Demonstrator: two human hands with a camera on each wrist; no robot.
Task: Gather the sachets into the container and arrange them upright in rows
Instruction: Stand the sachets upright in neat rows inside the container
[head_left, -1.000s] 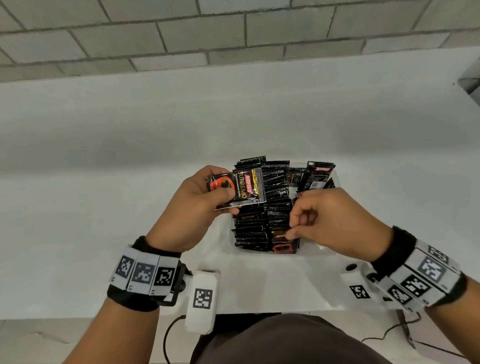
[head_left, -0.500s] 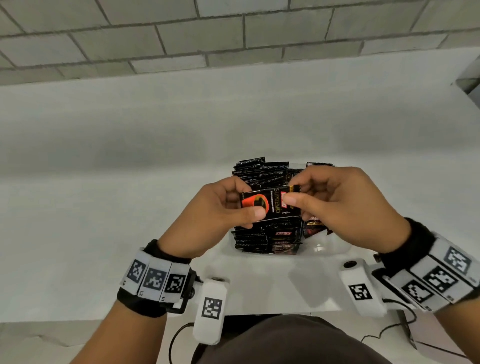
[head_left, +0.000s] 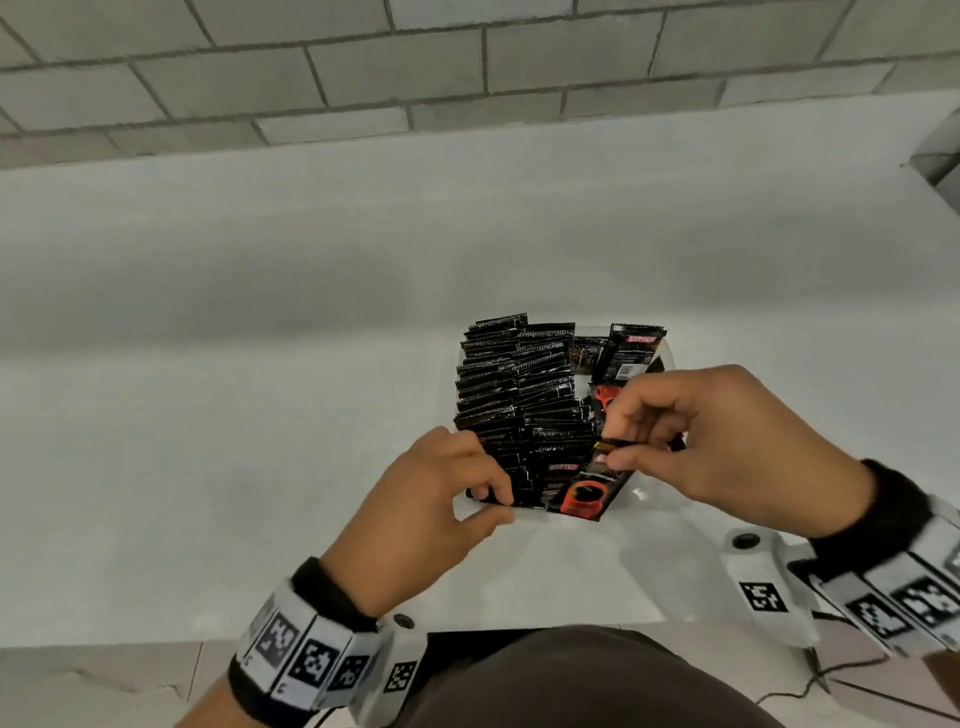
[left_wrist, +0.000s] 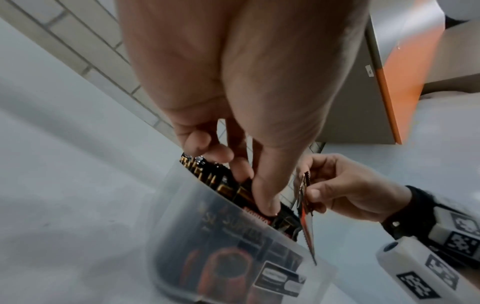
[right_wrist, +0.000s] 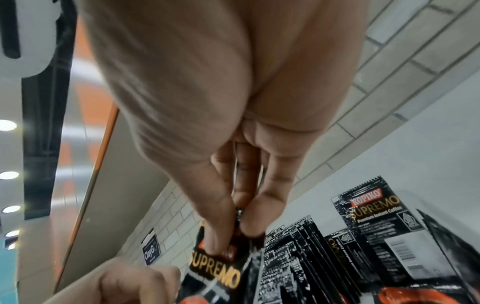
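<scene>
1. Sachets (head_left: 511, 384) of Kopiko Supremo coffee stand upright in packed rows in the clear plastic container (left_wrist: 319, 265), which sits on the white tabletop (head_left: 260, 415) between my two hands.
2. My right hand (head_left: 727, 441) pinches the top edge of one sachet (head_left: 589, 493) between thumb and fingertips; that sachet hangs tilted at the near end of the rows, its lower part inside the container, just left of this hand.
3. My left hand (head_left: 436, 499) has its fingers curled, thumb and forefinger closed on the tops of the nearest packed sachets at the container's near left corner, as the left wrist view shows.
4. Beyond my right hand, a loose sachet (right_wrist: 381, 218) leans upright against the far side, its label facing me, with others lying loosely below it.
5. Behind the tabletop runs a grey block wall (head_left: 467, 67).
</scene>
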